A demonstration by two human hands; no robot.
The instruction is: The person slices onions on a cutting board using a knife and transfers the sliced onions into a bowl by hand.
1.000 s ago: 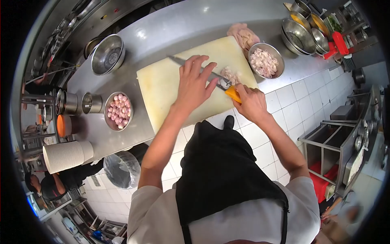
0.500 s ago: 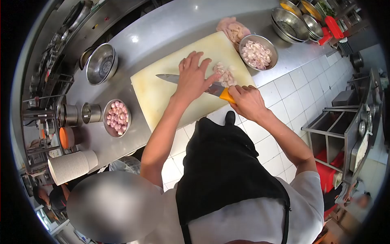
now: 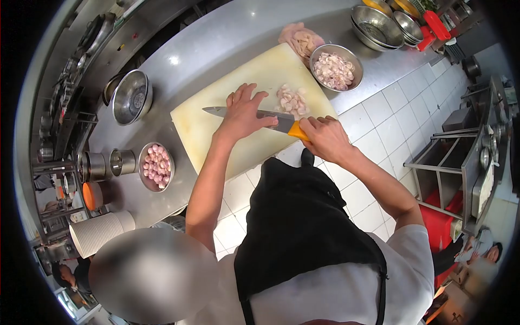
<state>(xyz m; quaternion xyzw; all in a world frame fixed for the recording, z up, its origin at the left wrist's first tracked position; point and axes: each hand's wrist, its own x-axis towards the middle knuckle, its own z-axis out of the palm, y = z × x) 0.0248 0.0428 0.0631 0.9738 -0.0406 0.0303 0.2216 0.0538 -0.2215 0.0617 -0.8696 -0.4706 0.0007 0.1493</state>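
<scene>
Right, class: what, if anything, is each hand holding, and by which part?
The right hand holds the knife by its yellow handle. The left hand is over the blade; whether it grips cannot be told.

right hand (image 3: pixel 328 140) gripping knife (image 3: pixel 284 124), left hand (image 3: pixel 241 115) spread across blade (image 3: pixel 215 111), sliced shallots (image 3: pixel 292 101) on cutting board (image 3: pixel 203 127), whole shallots (image 3: pixel 157 166) in steel bowl (image 3: pixel 144 177)

A broad stainless-steel counter (image 3: pixel 227 38) sweeps from the near left to the far right, its brushed top catching small patches of bright glare (image 3: pixel 173 59). Beyond it on the far left stands another grey metal surface (image 3: pixel 151 24), with metal shelving (image 3: pixel 59 215) nearer on the left. White square floor tiles (image 3: pixel 368 130) with thin dark joints stretch right toward an open-framed metal rack (image 3: pixel 436 169).
</scene>
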